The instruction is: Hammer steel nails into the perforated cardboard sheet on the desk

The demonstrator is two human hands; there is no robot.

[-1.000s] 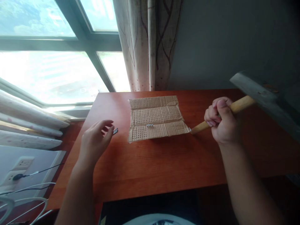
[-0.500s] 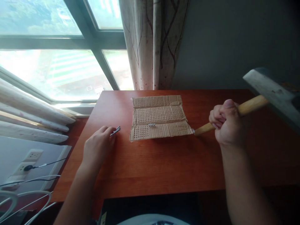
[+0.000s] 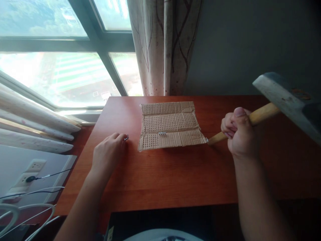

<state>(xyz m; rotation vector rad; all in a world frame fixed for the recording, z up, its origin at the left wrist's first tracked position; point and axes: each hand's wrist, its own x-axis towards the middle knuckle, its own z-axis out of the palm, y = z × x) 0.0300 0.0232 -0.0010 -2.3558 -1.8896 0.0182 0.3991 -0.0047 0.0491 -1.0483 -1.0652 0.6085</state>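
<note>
The left hand (image 3: 109, 150) curls in at the nails (image 3: 126, 137); I can't tell if it grips them. A loose pinch could drop some. Between the hands is the card (image 3: 170, 122). The right hand (image 3: 239, 134) wraps round the hammer (image 3: 265, 113); dipping could bump the card.

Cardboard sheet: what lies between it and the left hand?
In the head view, small metal pieces beside the left hand, then reddish-brown tabletop up to the cardboard sheet.
</note>
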